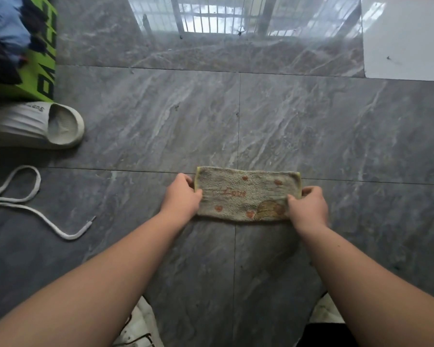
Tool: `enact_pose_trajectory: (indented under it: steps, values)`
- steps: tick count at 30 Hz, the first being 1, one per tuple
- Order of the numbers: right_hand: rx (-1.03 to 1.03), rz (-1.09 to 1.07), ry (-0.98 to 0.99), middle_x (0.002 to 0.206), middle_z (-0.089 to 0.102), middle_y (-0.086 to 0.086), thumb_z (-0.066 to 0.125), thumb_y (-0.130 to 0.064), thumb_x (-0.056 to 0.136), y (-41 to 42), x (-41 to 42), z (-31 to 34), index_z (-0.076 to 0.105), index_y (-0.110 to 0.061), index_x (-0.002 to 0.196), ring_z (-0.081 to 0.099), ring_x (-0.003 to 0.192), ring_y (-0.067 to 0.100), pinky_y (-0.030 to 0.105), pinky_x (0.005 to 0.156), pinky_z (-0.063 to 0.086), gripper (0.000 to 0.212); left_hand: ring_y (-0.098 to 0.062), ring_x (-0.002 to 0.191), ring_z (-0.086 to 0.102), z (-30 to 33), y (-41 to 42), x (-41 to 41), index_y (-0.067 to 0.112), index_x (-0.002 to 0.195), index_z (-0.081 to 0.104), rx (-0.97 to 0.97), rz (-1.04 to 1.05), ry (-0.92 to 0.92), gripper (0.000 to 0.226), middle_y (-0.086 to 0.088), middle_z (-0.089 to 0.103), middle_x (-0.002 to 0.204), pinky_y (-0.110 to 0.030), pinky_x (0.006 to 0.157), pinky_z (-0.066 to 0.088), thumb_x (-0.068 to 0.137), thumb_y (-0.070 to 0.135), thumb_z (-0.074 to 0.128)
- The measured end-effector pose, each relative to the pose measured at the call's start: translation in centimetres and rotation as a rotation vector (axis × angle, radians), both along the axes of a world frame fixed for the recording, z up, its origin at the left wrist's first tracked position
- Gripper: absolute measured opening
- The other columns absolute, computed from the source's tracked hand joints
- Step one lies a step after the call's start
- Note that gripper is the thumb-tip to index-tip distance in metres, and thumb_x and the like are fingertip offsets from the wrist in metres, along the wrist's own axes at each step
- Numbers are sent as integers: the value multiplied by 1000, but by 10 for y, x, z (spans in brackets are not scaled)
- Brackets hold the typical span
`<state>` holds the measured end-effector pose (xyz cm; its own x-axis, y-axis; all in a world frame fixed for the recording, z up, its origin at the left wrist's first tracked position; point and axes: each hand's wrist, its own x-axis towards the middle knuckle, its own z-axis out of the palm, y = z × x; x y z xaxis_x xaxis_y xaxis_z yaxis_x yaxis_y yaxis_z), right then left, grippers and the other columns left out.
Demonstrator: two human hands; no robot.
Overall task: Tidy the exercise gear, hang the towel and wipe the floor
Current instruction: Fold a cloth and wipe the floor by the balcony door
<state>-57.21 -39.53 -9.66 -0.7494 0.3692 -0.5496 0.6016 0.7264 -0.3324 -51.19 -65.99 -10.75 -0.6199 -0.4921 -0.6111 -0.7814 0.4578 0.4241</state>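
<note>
A small folded beige cloth (246,194) with orange hearts and red lettering lies flat on the grey marble floor (311,126). My left hand (183,196) grips its left end, fingers curled round the edge. My right hand (308,206) pinches its right end, thumb on top. Both arms reach forward from the bottom of the view.
A white slide sandal (43,125) lies at the left, beside a green box (39,68) with clothes piled on it. A white cord (23,204) loops on the floor at the left. My white shoes (140,326) show at the bottom. A white tile (406,38) is far right.
</note>
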Motion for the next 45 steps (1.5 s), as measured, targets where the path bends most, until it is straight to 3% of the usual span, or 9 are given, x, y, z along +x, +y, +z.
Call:
enact_pose_trajectory:
  steps: [7,13,19,22,26,33,37,41,45]
  values:
    - [-43,39,-108,88,66,9,61,-21,79,-3,-4,10,63,-14,83,60,80,29,34,65,44,8,-22,82,59,6,1,-9,21,77,56,50,14,-28,16,2,61,81,-27,73,44,84,22,71]
    - [-116,19,-107,88,58,3,58,-22,83,-7,-2,19,53,-14,100,55,87,27,35,72,41,19,-21,83,59,3,-2,-6,18,89,53,28,15,-16,18,1,63,88,-30,72,43,82,20,70]
    - [-384,-156,50,79,64,3,55,-28,62,-38,0,29,64,-9,89,61,75,23,37,69,51,34,-18,81,55,3,-6,-2,19,95,50,28,94,167,24,-1,57,91,-30,71,42,80,10,67]
    - [-499,-77,106,91,66,1,63,-15,80,-71,13,39,60,-18,103,64,83,18,36,76,54,23,-15,72,57,10,-4,-3,17,90,53,261,235,331,20,-4,57,84,-30,67,51,87,-2,56]
    - [-569,80,164,88,62,-1,67,-14,86,-116,36,38,56,-26,105,58,76,7,17,65,46,25,-19,65,62,18,-6,-1,12,89,51,595,470,236,26,-12,59,84,-25,51,52,95,-9,38]
    - [-570,281,-54,108,67,-1,65,-22,90,-161,52,25,53,-16,135,61,84,9,19,84,44,47,-23,67,61,15,-17,13,18,85,54,382,358,161,19,-13,62,86,-35,58,54,94,2,47]
    - [-483,261,81,108,68,0,54,-5,87,-146,46,28,65,-22,106,62,101,16,31,97,47,27,-24,85,61,10,-17,14,15,93,55,199,223,155,9,-4,62,89,-34,81,51,89,13,63]
    - [-275,54,180,105,54,1,57,-10,85,-120,26,23,52,-20,97,54,101,24,41,94,45,16,-22,86,61,7,-13,4,18,90,53,102,142,99,22,-2,63,90,-33,80,49,84,26,73]
    - [-240,-65,-75,117,56,8,63,-30,88,-111,19,11,49,-12,119,56,109,30,40,93,46,38,-16,76,57,4,-7,-7,18,94,52,70,130,-17,29,3,60,85,-30,65,42,83,34,73]
